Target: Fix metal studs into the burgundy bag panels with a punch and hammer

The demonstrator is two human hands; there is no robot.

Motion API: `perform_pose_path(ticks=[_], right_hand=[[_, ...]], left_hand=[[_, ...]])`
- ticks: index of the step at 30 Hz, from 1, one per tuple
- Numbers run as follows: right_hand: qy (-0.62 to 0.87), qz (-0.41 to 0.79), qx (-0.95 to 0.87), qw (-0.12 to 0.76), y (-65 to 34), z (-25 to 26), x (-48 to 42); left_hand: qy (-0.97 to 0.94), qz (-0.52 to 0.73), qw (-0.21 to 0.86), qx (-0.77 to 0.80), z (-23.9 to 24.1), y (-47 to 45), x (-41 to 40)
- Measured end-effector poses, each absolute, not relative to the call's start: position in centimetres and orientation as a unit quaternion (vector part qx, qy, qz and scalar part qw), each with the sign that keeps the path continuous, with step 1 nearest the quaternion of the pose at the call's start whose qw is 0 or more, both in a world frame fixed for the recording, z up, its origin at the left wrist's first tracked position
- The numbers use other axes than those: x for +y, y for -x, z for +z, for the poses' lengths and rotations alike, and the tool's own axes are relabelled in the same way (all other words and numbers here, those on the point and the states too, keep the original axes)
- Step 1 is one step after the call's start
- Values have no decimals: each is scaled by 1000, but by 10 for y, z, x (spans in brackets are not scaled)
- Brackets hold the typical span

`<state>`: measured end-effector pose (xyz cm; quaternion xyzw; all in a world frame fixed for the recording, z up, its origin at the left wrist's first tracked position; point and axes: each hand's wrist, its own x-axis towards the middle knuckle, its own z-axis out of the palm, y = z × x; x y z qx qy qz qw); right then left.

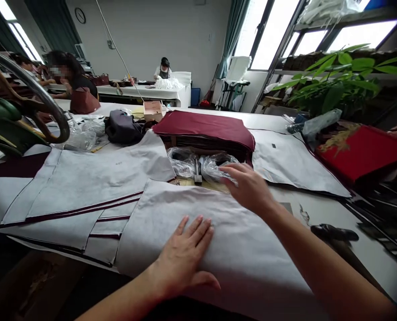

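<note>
My left hand (185,256) lies flat and open on a large grey fabric panel (225,240) near the table's front edge. My right hand (247,185) reaches forward over the far edge of that panel, fingers stretched toward clear plastic bags (201,166) that hold small dark parts. It holds nothing. Just behind the bags sits a stack of maroon fabric pieces (205,127).
More grey panels with maroon edges (84,187) overlap at the left, and another grey panel (292,162) lies at the right. A dark bag (121,127), a small box (152,110), a red box (362,151), a plant (339,80) and a green machine (7,120) surround them. People work at far tables.
</note>
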<state>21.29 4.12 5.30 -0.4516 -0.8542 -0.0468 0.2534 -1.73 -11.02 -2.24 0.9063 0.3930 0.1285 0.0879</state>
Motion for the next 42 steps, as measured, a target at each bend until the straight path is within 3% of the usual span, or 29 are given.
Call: perform_pose_path(ticks=[5, 11, 15, 28, 33, 38, 40, 42], right_hand=[[440, 64, -889, 106, -91, 59, 122], [476, 96, -873, 49, -43, 32, 175], [484, 136, -859, 99, -48, 22, 178], [470, 388, -695, 381, -80, 18, 176], [461, 385, -684, 413, -86, 36, 163], [446, 341, -736, 377, -115, 66, 98], [442, 256, -800, 315, -136, 74, 56], [441, 117, -873, 175, -155, 76, 14]], left_hand=[[-904, 135, 115, 389, -23, 17, -110], [-904, 147, 150, 372, -22, 21, -106], [-907, 152, 151, 363, -21, 22, -103], [-873, 239, 105, 411, -28, 16, -112], [-866, 258, 91, 419, -36, 16, -111], [-870, 253, 60, 419, -40, 17, -112], [-868, 248, 56, 426, -38, 16, -113], [-865, 244, 62, 433, -33, 15, -114]])
